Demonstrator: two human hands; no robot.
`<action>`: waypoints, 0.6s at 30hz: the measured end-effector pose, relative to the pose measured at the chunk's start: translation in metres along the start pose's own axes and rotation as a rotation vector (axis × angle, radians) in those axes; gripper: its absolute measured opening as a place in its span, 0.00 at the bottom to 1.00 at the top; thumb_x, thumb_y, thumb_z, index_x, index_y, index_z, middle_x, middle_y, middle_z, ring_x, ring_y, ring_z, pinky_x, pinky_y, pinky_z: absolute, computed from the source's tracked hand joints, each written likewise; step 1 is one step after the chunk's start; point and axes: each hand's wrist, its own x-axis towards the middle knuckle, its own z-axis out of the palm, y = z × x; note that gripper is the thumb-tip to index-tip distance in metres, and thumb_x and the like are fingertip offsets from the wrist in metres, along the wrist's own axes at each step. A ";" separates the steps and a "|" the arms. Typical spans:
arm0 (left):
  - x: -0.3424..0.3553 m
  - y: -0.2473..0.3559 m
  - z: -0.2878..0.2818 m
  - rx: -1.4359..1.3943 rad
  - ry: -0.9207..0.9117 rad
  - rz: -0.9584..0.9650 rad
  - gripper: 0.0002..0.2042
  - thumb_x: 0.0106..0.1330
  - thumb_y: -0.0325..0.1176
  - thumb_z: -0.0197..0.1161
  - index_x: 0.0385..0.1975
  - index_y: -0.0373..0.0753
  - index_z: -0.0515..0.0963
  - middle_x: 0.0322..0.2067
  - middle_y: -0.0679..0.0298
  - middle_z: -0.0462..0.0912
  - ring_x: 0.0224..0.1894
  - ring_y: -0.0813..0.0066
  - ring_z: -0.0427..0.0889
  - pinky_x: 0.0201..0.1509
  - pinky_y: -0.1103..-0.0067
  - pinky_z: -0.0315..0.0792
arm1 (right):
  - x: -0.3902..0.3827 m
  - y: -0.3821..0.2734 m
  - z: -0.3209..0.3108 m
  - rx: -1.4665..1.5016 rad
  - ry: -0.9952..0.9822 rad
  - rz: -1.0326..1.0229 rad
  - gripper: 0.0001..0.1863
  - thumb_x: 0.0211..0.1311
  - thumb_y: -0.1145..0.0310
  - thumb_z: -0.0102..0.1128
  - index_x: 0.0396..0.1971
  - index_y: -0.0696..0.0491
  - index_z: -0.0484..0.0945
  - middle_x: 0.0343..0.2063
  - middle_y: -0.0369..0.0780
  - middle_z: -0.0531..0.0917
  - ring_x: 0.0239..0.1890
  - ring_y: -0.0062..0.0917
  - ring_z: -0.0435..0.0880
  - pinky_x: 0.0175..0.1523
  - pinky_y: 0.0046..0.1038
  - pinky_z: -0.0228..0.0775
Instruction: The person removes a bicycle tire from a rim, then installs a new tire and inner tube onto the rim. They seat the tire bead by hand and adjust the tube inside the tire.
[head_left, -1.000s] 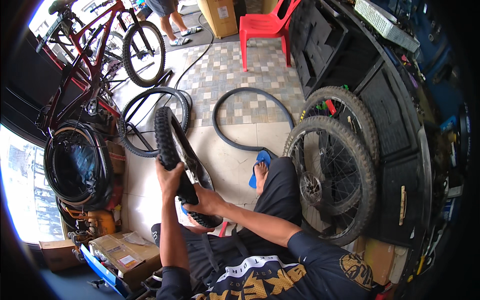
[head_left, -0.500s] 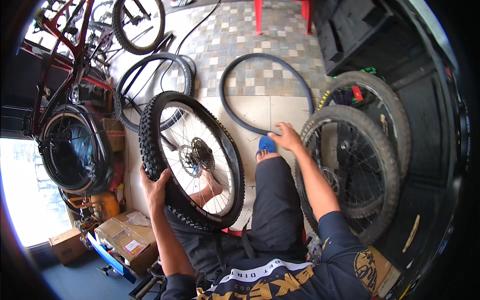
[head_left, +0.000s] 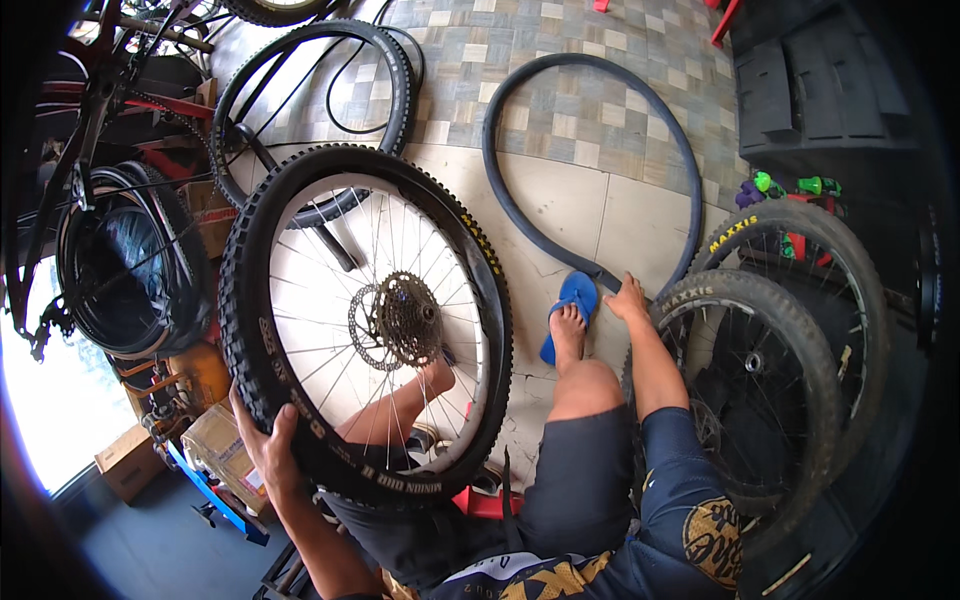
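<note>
- The bicycle wheel stands nearly upright on the person's lap, its knobby black tyre filling the picture's centre-left; at its hub sit a silver cassette and a brake disc, with thin spokes running out to a pale rim.
- The left hand grips the tyre at about 7 o'clock on the wheel, fingers curled shut around the tread.
- The right hand rests on the tiled floor at 3 o'clock from the wheel, touching the black inner tube; whether its fingers pinch the tube I cannot tell.
- Open room: bare floor lies inside the tube's loop, at 1 o'clock from the wheel. Elsewhere it is tight.
- At 3 to 4 o'clock, two more mounted wheels lean just beside the right forearm.
- At 12 o'clock a loose tyre lies flat, overlapped by the held wheel's top edge.
- At 9 o'clock another wheel leans among bicycle frames; cardboard boxes sit at 7 o'clock, near the left hand.
- One blue sandal is on the right foot, just beside the right hand.
</note>
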 end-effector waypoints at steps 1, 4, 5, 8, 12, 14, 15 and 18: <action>0.000 0.002 0.002 -0.054 -0.028 0.013 0.56 0.49 0.48 0.79 0.77 0.31 0.57 0.66 0.49 0.70 0.66 0.57 0.71 0.72 0.66 0.63 | 0.005 0.001 0.004 -0.015 0.004 0.020 0.55 0.59 0.54 0.76 0.80 0.49 0.49 0.77 0.45 0.60 0.77 0.43 0.61 0.76 0.50 0.61; -0.005 0.006 0.005 -0.121 -0.029 -0.032 0.56 0.49 0.48 0.80 0.78 0.31 0.56 0.66 0.49 0.70 0.65 0.58 0.73 0.71 0.67 0.65 | 0.018 0.005 0.016 -0.073 0.020 0.059 0.58 0.59 0.55 0.77 0.81 0.47 0.45 0.78 0.43 0.56 0.78 0.42 0.58 0.78 0.49 0.57; -0.005 0.007 0.006 -0.133 -0.027 -0.041 0.57 0.49 0.48 0.80 0.78 0.31 0.56 0.66 0.50 0.71 0.64 0.58 0.73 0.71 0.67 0.65 | 0.020 0.006 0.020 -0.103 0.028 0.082 0.59 0.58 0.55 0.77 0.81 0.47 0.44 0.79 0.42 0.54 0.79 0.41 0.57 0.78 0.49 0.56; -0.005 0.007 0.008 -0.157 -0.032 -0.038 0.57 0.49 0.48 0.80 0.78 0.32 0.56 0.66 0.50 0.71 0.64 0.59 0.74 0.70 0.68 0.66 | 0.025 0.005 0.031 -0.157 -0.018 0.110 0.61 0.58 0.56 0.78 0.82 0.47 0.41 0.77 0.42 0.59 0.78 0.40 0.59 0.78 0.48 0.56; -0.005 0.006 0.008 -0.089 -0.020 0.004 0.56 0.49 0.49 0.79 0.78 0.32 0.57 0.66 0.49 0.70 0.66 0.57 0.71 0.73 0.67 0.63 | 0.026 -0.002 0.032 -0.231 -0.008 0.081 0.46 0.59 0.51 0.75 0.75 0.45 0.62 0.72 0.43 0.68 0.76 0.41 0.61 0.75 0.48 0.59; -0.005 0.008 0.009 -0.042 -0.022 0.035 0.55 0.49 0.50 0.78 0.77 0.32 0.58 0.67 0.48 0.70 0.67 0.56 0.70 0.74 0.66 0.60 | 0.019 -0.009 0.023 -0.284 -0.019 0.002 0.35 0.60 0.48 0.72 0.65 0.46 0.76 0.65 0.46 0.78 0.71 0.43 0.69 0.71 0.49 0.64; -0.005 0.009 0.009 -0.017 -0.032 0.047 0.55 0.49 0.51 0.78 0.77 0.32 0.59 0.67 0.47 0.69 0.68 0.55 0.69 0.75 0.66 0.60 | 0.013 -0.016 0.015 -0.175 -0.005 -0.125 0.30 0.61 0.47 0.71 0.58 0.48 0.79 0.59 0.47 0.81 0.67 0.44 0.73 0.68 0.48 0.66; -0.008 0.015 0.011 -0.019 -0.065 0.073 0.52 0.50 0.48 0.78 0.74 0.32 0.61 0.63 0.48 0.71 0.66 0.55 0.70 0.73 0.65 0.61 | -0.016 -0.058 -0.024 0.082 0.051 -0.476 0.24 0.61 0.45 0.69 0.41 0.53 0.85 0.43 0.51 0.87 0.51 0.49 0.83 0.56 0.48 0.74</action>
